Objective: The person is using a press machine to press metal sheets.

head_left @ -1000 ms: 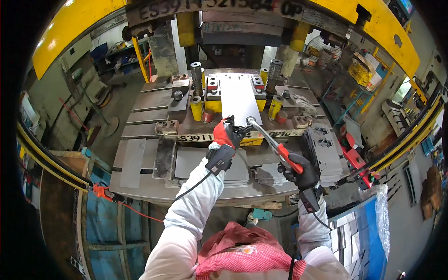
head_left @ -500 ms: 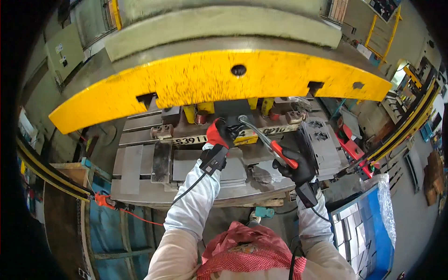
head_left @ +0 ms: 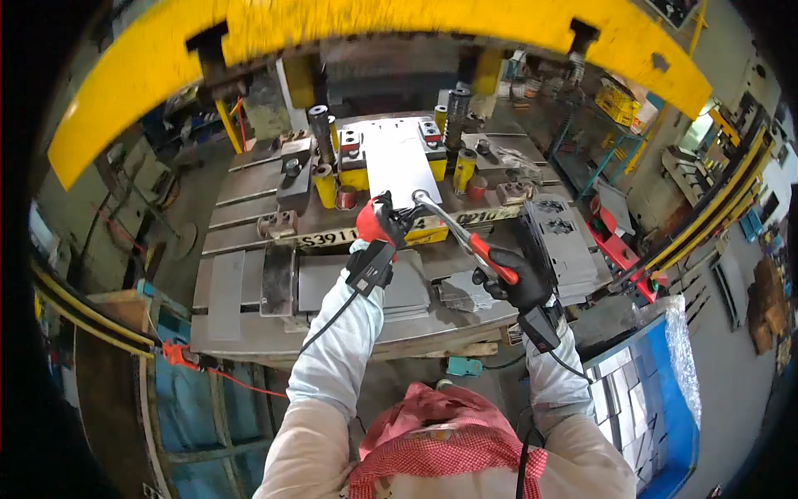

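Note:
A pale flat metal sheet lies on the die in the press, its near end toward me. My left hand, in a red and black glove, is at the sheet's near left corner, fingers curled and closed about the edge; the fingertips are partly hidden. In a black glove, my right hand grips the red handle of a pick-up tool with a bent silver shaft. Its round head touches or hovers just over the sheet's near right corner; I cannot tell which.
Overhead spans the yellow press ram. Black spring posts flank the die. Stacked sheets lie on the bed's near side, with cut plates at right. A blue bin of metal pieces stands lower right.
The yellow ram has risen, uncovering the die and the pale sheet. Both hands have shifted slightly left, and the tool's head is now at the sheet's near corner.

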Motion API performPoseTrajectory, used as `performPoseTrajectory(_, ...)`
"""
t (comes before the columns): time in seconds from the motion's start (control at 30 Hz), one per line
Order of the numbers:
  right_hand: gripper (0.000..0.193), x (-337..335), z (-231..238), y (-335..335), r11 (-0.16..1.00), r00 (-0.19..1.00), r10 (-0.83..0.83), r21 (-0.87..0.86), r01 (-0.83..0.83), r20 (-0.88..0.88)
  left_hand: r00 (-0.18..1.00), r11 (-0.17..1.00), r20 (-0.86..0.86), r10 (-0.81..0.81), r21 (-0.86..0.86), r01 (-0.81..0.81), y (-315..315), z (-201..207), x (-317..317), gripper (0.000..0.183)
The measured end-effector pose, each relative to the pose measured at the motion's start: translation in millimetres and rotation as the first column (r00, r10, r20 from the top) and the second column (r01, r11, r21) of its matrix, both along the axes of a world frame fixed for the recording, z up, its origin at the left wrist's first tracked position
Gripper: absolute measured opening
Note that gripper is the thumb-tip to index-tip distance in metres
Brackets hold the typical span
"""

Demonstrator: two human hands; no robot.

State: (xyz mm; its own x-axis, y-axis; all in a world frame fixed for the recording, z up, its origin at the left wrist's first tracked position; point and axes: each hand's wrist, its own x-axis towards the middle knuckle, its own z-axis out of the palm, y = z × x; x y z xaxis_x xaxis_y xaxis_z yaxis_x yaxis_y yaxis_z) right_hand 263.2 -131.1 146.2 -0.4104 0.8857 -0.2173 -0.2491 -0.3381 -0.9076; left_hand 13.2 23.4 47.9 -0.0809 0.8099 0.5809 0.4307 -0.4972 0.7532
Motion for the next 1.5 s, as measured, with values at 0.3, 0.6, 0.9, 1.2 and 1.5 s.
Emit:
performPoseTrajectory(0.3,0.055,3.7,6.8,24.6,0.982,0.987,0.113,0.141,-0.128,0.111,0.686,0.954,0.717,-0.12,-0.108,0.28,41.2,-55.5,-4.5,0.038)
performPoseTrajectory(0.6,0.033,-56.7,10.5,188.2,0.992,1.0,-0.02,0.127,0.023,-0.02,0.985,0.991,0.156,-0.073,-0.101,0.09,21.4,-50.0,-22.6,0.024)
performPoseTrajectory(0.9,0.066,9.1,-16.1,55.0,0.936,0.994,-0.064,0.34,0.09,-0.088,0.091,0.83,0.994,-0.053,-0.006,0.557,-49.4,52.3,3.9,0.037)
performPoseTrajectory(1.2,0.057,87.4,-129.2,-106.6,0.923,0.932,-0.358,-0.171,0.345,-0.052,0.439,0.818,0.869,-0.226,-0.075,0.57,-7.4,15.6,-10.1,0.029)
performPoseTrajectory(1.5,0.04,98.2,-135.0,-138.3,0.928,0.98,-0.197,-0.316,0.197,0.033,0.851,0.968,0.492,-0.185,-0.056,0.243,151.0,-96.9,-78.0,0.028)
